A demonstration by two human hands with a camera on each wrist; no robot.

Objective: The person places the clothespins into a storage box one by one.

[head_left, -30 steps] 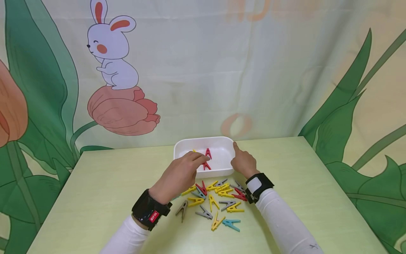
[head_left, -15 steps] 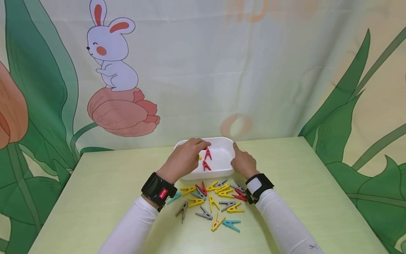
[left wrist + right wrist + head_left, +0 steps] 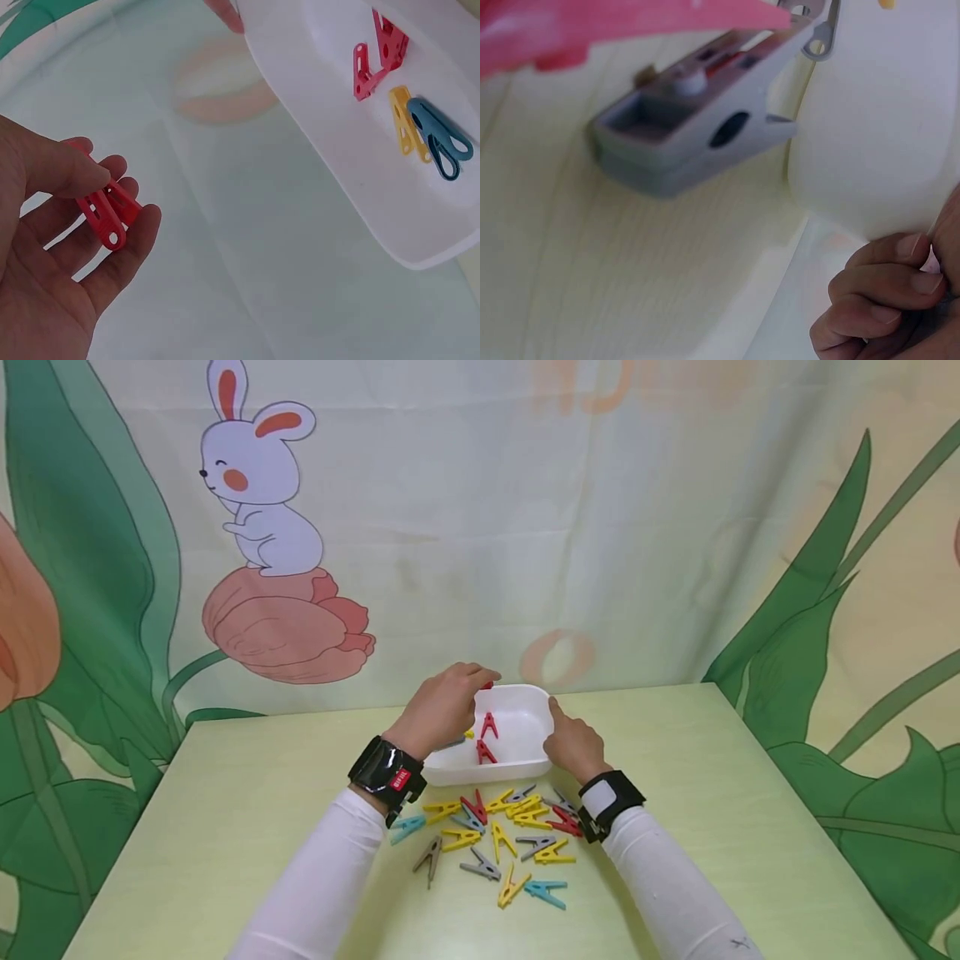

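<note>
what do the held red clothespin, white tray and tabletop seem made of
Red clothespin: probably molded plastic, satin; evenly coloured, with neat cutouts. White tray: likely plastic too, smooth, with rounded corners and a soft sheen. Tabletop: pale wood or laminate, low sheen; faint grain lines leave it open.

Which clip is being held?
The red clip pinched in the left hand; every other visible clip is in the tray or on the table.

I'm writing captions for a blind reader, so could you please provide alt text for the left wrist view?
A left hand pinches a red clothespin at the left. At upper right, a white tray holds red, yellow and bluish clothespins. Pale printed cloth hangs behind.
</note>
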